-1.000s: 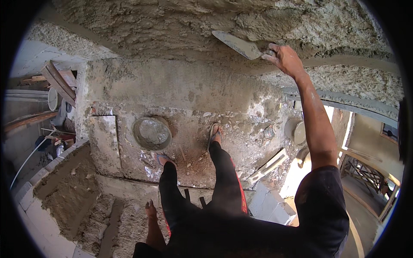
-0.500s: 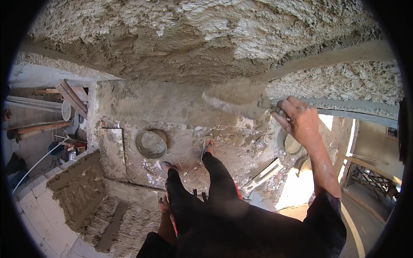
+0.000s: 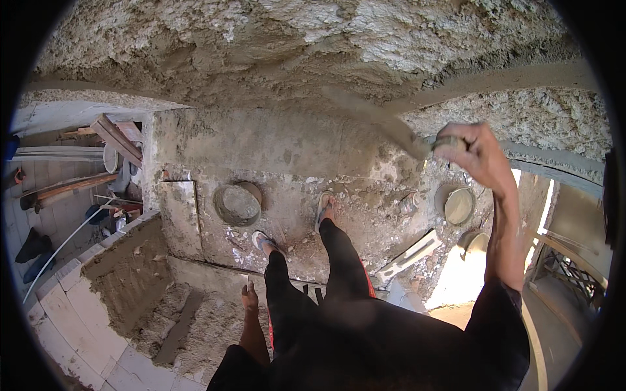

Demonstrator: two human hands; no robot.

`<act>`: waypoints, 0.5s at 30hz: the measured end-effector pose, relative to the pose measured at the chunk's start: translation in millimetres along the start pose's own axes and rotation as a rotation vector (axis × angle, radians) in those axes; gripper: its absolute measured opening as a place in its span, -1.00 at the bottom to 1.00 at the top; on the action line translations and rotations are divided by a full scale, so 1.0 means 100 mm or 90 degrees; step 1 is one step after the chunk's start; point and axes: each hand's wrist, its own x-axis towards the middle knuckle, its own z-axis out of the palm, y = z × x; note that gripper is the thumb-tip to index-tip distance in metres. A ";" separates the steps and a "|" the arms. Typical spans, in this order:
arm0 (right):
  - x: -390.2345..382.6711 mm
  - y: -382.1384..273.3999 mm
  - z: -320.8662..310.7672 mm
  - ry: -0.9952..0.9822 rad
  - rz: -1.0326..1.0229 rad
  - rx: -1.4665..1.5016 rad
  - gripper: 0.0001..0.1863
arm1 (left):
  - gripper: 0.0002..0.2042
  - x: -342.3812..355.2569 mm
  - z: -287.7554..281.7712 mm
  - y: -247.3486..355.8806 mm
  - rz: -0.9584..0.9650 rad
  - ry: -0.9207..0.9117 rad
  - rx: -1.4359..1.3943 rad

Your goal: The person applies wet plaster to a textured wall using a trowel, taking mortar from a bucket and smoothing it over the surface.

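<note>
My right hand (image 3: 475, 155) is closed round the handle of a plastering trowel (image 3: 385, 124), raised at the mortar-coated wall (image 3: 261, 75). Seen nearly edge-on and smeared by motion, the blade points left, by the lower edge of the rough mortar. Whether it touches the wall I cannot tell. Low beside my left leg hangs my left hand (image 3: 250, 298), its fingers loosely apart and nothing plainly visible in them. It is nearest to the low partition with rough mortar (image 3: 215, 316).
A mortar bucket (image 3: 238, 204) stands left of my feet; another bucket (image 3: 459, 206) and a tilted container (image 3: 474, 242) are at right. A pale plank (image 3: 409, 256) lies on the rubble-strewn floor (image 3: 293, 244). Timber (image 3: 72, 187) is stacked at far left.
The trowel has swung upward and turned from showing its broad face to nearly edge-on. My right hand has moved up and right with it; my left hand is slightly higher in view.
</note>
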 end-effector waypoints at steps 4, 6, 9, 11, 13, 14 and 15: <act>-0.56 0.41 1.40 -0.107 0.119 0.075 -0.76 | -0.19 0.14 -0.03 0.19 -0.126 -0.041 -0.041; -0.79 0.53 2.15 -0.178 0.265 0.070 -0.73 | -0.23 0.39 0.05 0.32 -0.096 -0.017 -0.103; -1.02 0.55 3.19 -0.153 0.243 0.138 -0.72 | -0.37 0.64 0.05 0.71 -0.001 -0.006 -0.162; -0.92 0.74 3.91 -0.146 0.236 0.162 -0.70 | -0.40 1.10 0.15 0.57 0.055 0.029 -0.236; -0.69 0.89 4.43 -0.177 0.305 0.185 -0.68 | -0.31 1.49 0.15 0.45 -0.006 0.000 -0.322; -0.44 1.03 4.68 -0.202 0.380 0.197 -0.67 | -0.28 1.66 0.17 0.53 -0.059 -0.005 -0.333; -0.17 1.15 4.98 -0.224 0.454 0.214 -0.66 | -0.25 1.82 0.15 0.69 -0.108 -0.007 -0.341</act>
